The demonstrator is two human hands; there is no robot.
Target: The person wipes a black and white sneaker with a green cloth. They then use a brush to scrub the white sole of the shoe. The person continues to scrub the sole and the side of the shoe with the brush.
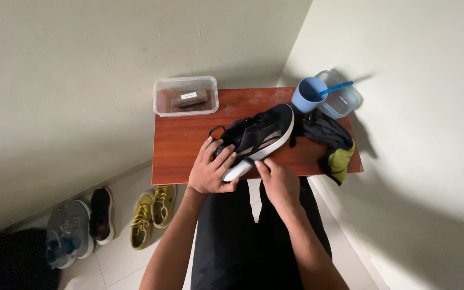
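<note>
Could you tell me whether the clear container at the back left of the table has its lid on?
Cannot tell. The clear container shows brown items through its top, but a transparent lid would look the same.

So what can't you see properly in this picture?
- Heel of the shoe, head view: covered by the left hand and right hand.
- Inside of the cup: too dark to tell what is in it.
- What lies in the box: blurred by the cloudy plastic.
- Grey shoes on the floor: partly lost in shadow.

Single head-worn view, looking steeply down, close over table (189,145)
</note>
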